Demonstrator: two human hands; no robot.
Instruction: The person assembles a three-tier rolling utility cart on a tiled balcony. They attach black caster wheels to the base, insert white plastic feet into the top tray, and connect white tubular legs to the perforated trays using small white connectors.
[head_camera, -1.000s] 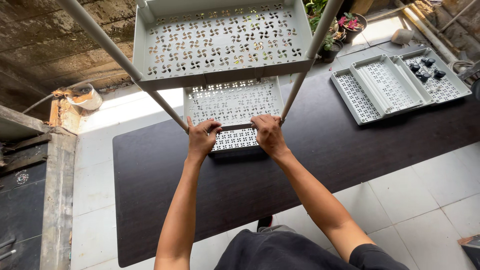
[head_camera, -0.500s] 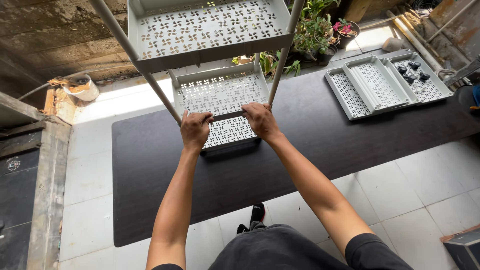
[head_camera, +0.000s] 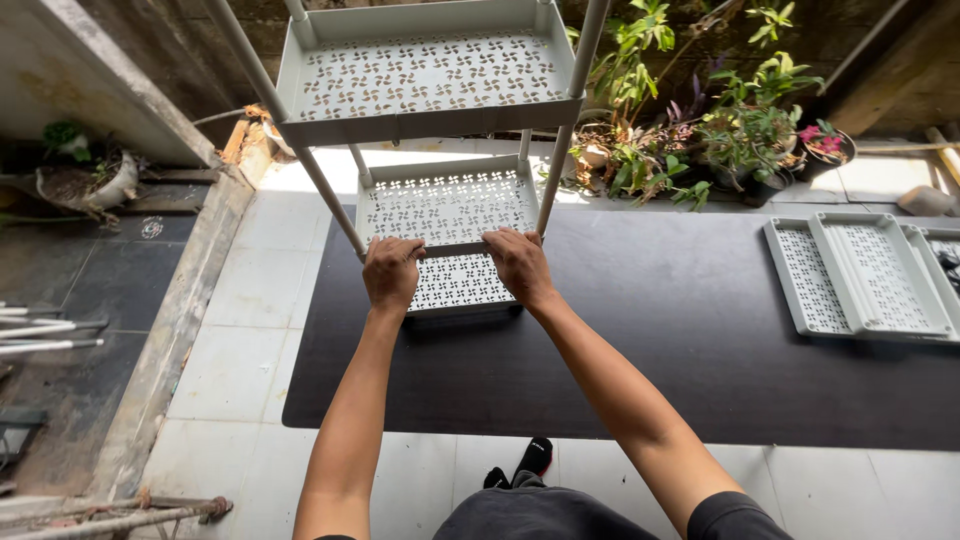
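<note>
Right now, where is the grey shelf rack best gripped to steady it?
Probably the middle tray's front rim, from the person's side: it is a straight edge facing them between two upright poles. The left hand and right hand already curl fingers over it.

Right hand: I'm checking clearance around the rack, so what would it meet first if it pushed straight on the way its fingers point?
The right hand grips the front rim of the middle shelf. Going straight on, it would probably meet that shelf's perforated floor first, then the rear pole; depth is hard to judge.
</note>
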